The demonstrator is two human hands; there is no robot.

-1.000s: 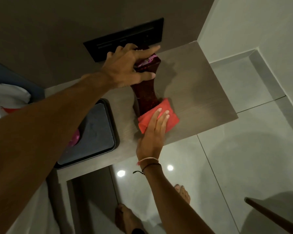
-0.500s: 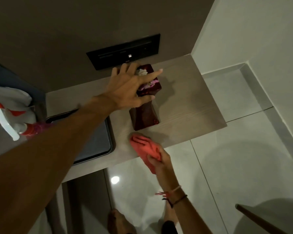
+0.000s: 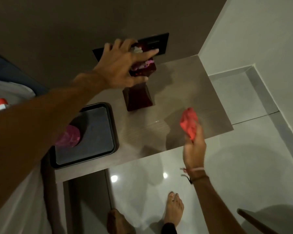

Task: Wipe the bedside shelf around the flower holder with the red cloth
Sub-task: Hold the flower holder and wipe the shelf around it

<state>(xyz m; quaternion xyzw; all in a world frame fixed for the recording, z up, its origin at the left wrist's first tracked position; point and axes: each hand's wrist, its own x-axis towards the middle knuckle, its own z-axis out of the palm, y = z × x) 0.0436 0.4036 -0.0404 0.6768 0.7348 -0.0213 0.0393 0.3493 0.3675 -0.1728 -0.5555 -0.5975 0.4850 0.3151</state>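
Both hands grip: left hand [image 3: 123, 68] atop the flower holder [image 3: 139, 97], right hand [image 3: 194, 149] bunching the red cloth [image 3: 189, 123] nearby.

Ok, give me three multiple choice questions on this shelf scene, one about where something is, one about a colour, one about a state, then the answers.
1. Where is the dark tray relative to the flower holder?
A. To its left on the shelf
B. On the floor
C. Against the right-hand wall

2. What colour is the cloth in the right hand?
A. Blue
B. Red
C. White

3. What is the left hand doing?
A. Resting flat on the tray
B. Hanging at the person's side
C. Gripping the top of the flower holder

Answers:
1. A, the tray lies on the shelf to the left of the holder's base.
2. B, the bunched cloth is plainly red.
3. C, its fingers wrap the holder's upper end.
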